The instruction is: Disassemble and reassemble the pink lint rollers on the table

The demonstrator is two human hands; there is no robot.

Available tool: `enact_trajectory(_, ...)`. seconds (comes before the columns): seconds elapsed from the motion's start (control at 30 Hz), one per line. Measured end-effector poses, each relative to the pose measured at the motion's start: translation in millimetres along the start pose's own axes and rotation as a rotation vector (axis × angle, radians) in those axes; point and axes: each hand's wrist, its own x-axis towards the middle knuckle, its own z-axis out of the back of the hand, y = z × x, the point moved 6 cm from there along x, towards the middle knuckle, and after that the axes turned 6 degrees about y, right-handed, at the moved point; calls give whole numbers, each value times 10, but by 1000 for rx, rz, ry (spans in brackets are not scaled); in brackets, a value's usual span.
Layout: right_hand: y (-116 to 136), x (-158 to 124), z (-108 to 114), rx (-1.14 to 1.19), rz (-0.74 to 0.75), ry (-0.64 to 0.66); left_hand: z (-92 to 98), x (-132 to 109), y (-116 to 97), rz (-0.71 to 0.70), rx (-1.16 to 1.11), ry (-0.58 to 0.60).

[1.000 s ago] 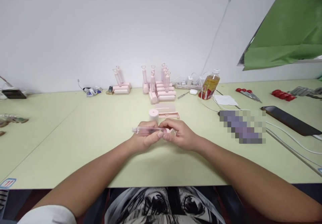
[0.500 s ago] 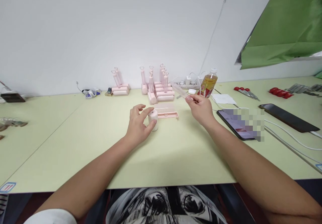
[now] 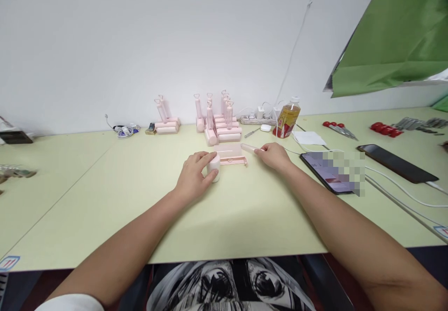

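Observation:
My left hand (image 3: 193,176) is wrapped round a white roll (image 3: 213,167) that stands upright on the table, thumb and fingers on its sides. In my right hand (image 3: 275,156) is a clear, pale pink tube (image 3: 248,148), pinched at its near end and pointing left, low over the table. Between the hands lies an opened pink case (image 3: 234,161) with a clear cover (image 3: 227,150). Behind it stand and lie several pink rollers with looped handles (image 3: 229,116).
At the right are a drink bottle (image 3: 287,118), a lit phone (image 3: 327,173), a dark phone (image 3: 397,163), white cables and red-handled tools (image 3: 339,128). More pink pieces (image 3: 167,127) and a coiled cable (image 3: 124,131) lie at the back left.
My right hand has lowered the clear tube toward the table, near the pink case. My left hand stays at the white roll, its fingers now closer around it.

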Motion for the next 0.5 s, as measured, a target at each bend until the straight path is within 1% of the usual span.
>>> enact_trajectory(0.2,67,-51,-46,-101,58,69,-22,5,26,5,-62,43)
enact_trajectory(0.37,98,-73,-63,-148,95,81,-18,4,44,9,-93,34)
enact_trajectory(0.5,111,-82,-64,-140,108,87,-13,1,41,5,-100,19)
